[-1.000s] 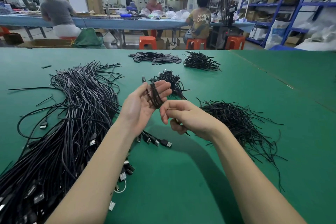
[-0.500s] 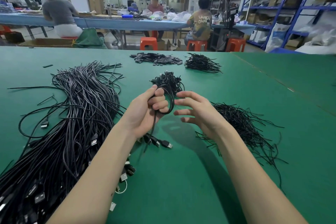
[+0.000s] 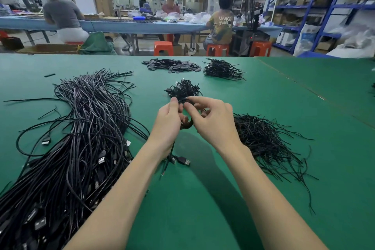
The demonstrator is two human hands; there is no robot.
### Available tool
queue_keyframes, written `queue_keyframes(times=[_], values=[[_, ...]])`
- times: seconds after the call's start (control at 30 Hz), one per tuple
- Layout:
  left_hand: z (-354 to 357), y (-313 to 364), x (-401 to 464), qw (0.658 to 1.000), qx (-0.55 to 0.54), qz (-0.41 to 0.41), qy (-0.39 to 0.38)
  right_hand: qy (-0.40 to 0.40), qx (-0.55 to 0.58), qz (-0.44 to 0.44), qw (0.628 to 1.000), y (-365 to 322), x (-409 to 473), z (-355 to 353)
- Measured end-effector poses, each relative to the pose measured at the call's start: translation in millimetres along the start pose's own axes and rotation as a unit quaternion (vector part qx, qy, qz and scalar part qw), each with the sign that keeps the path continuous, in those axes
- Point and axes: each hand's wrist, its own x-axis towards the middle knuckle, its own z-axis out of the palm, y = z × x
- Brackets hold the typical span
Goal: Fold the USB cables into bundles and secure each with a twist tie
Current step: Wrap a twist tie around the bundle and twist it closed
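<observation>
My left hand (image 3: 168, 126) grips a coiled black USB cable (image 3: 187, 125) above the green table (image 3: 203, 199); the cable's plug ends (image 3: 183, 161) dangle below the wrist. My right hand (image 3: 211, 122) meets it from the right, with thumb and fingers pinching at the top of the coil, where a thin black tie may be; that spot is too small to make out. A big heap of loose USB cables (image 3: 77, 138) lies to the left. To the right lies a pile of black twist ties (image 3: 265, 142). Finished bundles (image 3: 183, 89) sit just beyond my hands.
Farther back on the table lie a pile of flat black pieces (image 3: 172, 65) and another pile of black wires (image 3: 222, 70). Across the aisle, people sit at a blue bench (image 3: 121, 24) on orange stools (image 3: 163, 47). Blue shelving (image 3: 324, 6) stands at the right.
My left hand went from open palm with the coil across it to gripping the coil. My right hand moved in from the right and now pinches at the coil's top.
</observation>
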Motion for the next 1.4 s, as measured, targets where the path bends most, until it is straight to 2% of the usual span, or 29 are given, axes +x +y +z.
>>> queue_keyframes(times=[0.1,0.2,0.33,0.43,0.53,0.63,0.7,0.8,1.0,1.2,1.33,1.4], values=[[-0.7,0.4,1.0,0.999,0.003,0.003,-0.032,0.034,-0.004,-0.016,0.999,-1.2,2.0,-2.6],[-0.3,-0.9,0.0,0.997,-0.016,0.011,-0.071,0.027,0.069,0.074,0.994,-1.2,1.7,-4.3],[-3.2,-0.6,-0.4,0.994,0.005,0.044,-0.097,0.000,0.164,0.183,0.969,-0.4,1.0,-6.6],[-6.6,0.6,-1.7,0.992,0.026,0.043,-0.117,-0.050,0.244,0.222,0.943,-0.3,2.8,-8.9],[-3.8,-4.6,-3.6,0.987,0.116,0.066,-0.094,-0.062,0.235,0.202,0.949,-0.6,4.4,-11.3],[0.4,-6.2,-6.7,0.968,0.217,0.114,-0.062,-0.064,0.179,0.168,0.967,0.0,3.7,-8.2],[-0.5,-6.4,-7.2,0.961,0.243,0.109,-0.077,-0.068,0.156,0.156,0.973,1.7,1.3,-4.4],[-5.1,-5.9,-8.9,0.959,0.249,0.068,-0.119,-0.059,0.126,0.125,0.982,3.5,-2.3,-0.7],[-3.8,-6.5,-4.9,0.963,0.235,0.039,-0.129,-0.085,0.018,0.075,0.993,4.5,-0.4,-2.3],[-3.9,-9.9,-3.7,0.959,0.248,0.052,-0.125,-0.144,0.049,0.084,0.985,-0.4,2.5,-7.1],[2.7,-9.8,-5.2,0.955,0.247,0.065,-0.149,-0.086,0.046,0.084,0.992,5.4,6.8,-14.9],[8.0,-11.0,-8.0,0.967,0.196,0.050,-0.157,-0.058,0.072,0.121,0.988,10.6,8.0,-16.9]])
